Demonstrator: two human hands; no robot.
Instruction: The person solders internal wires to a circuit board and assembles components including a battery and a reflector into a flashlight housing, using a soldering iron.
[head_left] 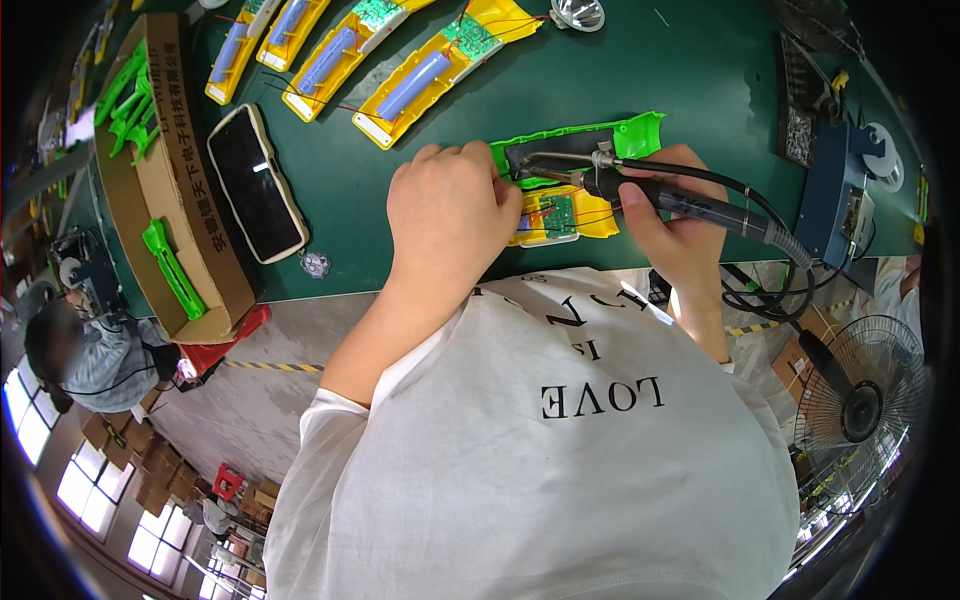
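Observation:
My right hand (668,225) grips a black soldering iron (705,206) with a metal feed tube and a black hose. Its tip points left, close to my left fingers. My left hand (445,212) is closed at the left ends of two casing halves, its fingertips hidden behind the knuckles. A green plastic casing half (638,130) lies at the back, a dark strip inside it. In front of it lies a yellow casing half (598,217) with a green circuit board (558,214), red wires and part of a blue cell.
Several yellow casing halves (358,127) with blue cells and boards lie at the back left, near a reflector cup (578,12). A phone (258,185) lies beside a cardboard box (232,290) of green parts. At right stand a blue machine (828,190) and a fan (860,410).

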